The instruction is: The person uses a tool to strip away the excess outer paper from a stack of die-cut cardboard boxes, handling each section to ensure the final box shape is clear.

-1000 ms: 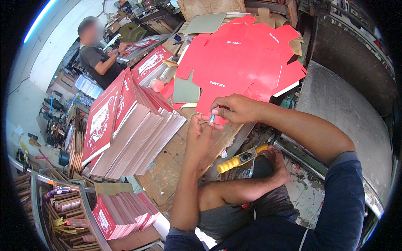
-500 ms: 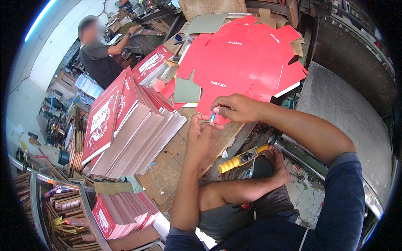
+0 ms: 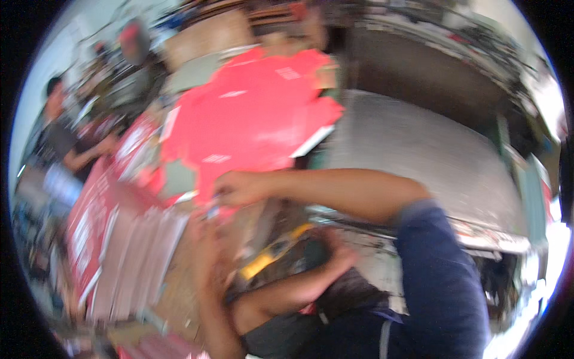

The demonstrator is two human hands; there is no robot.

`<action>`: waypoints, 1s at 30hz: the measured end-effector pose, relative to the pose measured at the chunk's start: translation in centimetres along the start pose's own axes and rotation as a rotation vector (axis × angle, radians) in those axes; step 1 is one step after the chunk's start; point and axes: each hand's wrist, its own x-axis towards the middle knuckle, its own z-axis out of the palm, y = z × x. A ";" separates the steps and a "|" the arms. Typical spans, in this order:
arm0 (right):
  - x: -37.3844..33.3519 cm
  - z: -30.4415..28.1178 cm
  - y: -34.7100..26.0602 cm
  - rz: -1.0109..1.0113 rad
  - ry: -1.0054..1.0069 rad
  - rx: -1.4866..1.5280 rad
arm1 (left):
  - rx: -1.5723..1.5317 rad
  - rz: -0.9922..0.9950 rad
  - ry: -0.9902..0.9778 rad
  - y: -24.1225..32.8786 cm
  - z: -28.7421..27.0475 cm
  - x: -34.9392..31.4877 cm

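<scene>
— Where are we?
— Red folded cartons (image 3: pixel 101 239) stacked at the counter's left edge. My left hand (image 3: pixel 206 239) meets my right hand (image 3: pixel 239 188), whose fingers pinch a small blurred piece (image 3: pixel 212 209). Flat red sheets (image 3: pixel 257 119) wait, unfolded.

Flat cardboard sheets (image 3: pixel 257 119) lie beyond the right hand (image 3: pixel 239 188); stacked boxes (image 3: pixel 113 251) stand to its left

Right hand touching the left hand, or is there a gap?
Cannot tell. In the head view, the right hand sits just above the left hand with a small blurred object between them; motion blur hides any contact or gap.
</scene>
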 end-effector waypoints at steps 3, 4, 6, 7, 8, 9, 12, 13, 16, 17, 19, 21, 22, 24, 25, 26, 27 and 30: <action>2.1 1.7 -1.1 -0.092 0.044 0.118 | -0.254 -0.171 0.023 -1.6 -2.2 -0.1; 1.9 1.9 -1.1 -0.015 0.024 0.133 | -0.435 -0.369 0.016 0.1 -2.7 0.0; 0.9 0.6 -1.5 0.049 0.012 0.133 | -0.423 -0.348 -0.070 0.7 -1.6 1.0; 0.2 0.1 -1.5 0.082 0.028 0.144 | -0.387 -0.341 -0.121 0.8 -1.2 1.3; -0.3 -0.3 -1.4 0.110 0.036 0.157 | -0.391 -0.337 -0.123 0.9 -0.7 1.5; -0.7 -0.8 -1.3 0.114 0.037 0.147 | -0.389 -0.308 -0.149 0.9 -0.1 1.7; -1.2 -0.9 -1.5 0.097 0.058 0.198 | -0.365 -0.274 -0.145 0.9 0.2 1.8; -1.0 -0.8 -1.8 0.098 0.059 0.196 | -0.340 -0.267 -0.113 0.8 0.1 1.8; 0.3 0.3 -1.7 0.025 0.008 0.225 | -0.306 -0.304 -0.091 -0.7 -1.9 1.4; 0.9 0.9 -1.0 -0.006 0.048 0.096 | -0.282 -0.312 -0.055 -0.3 -2.6 1.1; 1.5 1.5 -2.3 -0.011 0.003 0.148 | -0.021 -0.239 -0.036 0.0 -3.0 0.6; 0.7 1.1 -2.2 0.006 0.016 0.280 | 0.085 -0.116 -0.067 0.7 -1.8 0.2; 0.3 0.5 -0.6 0.024 0.003 0.256 | 0.097 -0.066 -0.099 1.1 -1.0 0.1; -0.5 0.0 -1.6 0.096 0.017 0.175 | 0.080 -0.056 -0.136 1.5 -0.7 -0.7; -0.1 0.5 -1.4 0.135 0.008 0.266 | 0.025 -0.113 -0.128 1.6 -1.3 -1.1; -1.0 0.2 -2.0 0.107 0.072 0.335 | -0.054 -0.179 -0.128 2.1 -0.9 -0.9; -1.4 -0.4 -2.1 0.142 0.112 0.350 | -0.382 -0.403 -0.076 4.8 -0.3 0.2; -0.9 -1.1 -2.6 0.179 0.139 0.372 | -0.266 -0.300 0.042 3.0 -0.6 0.0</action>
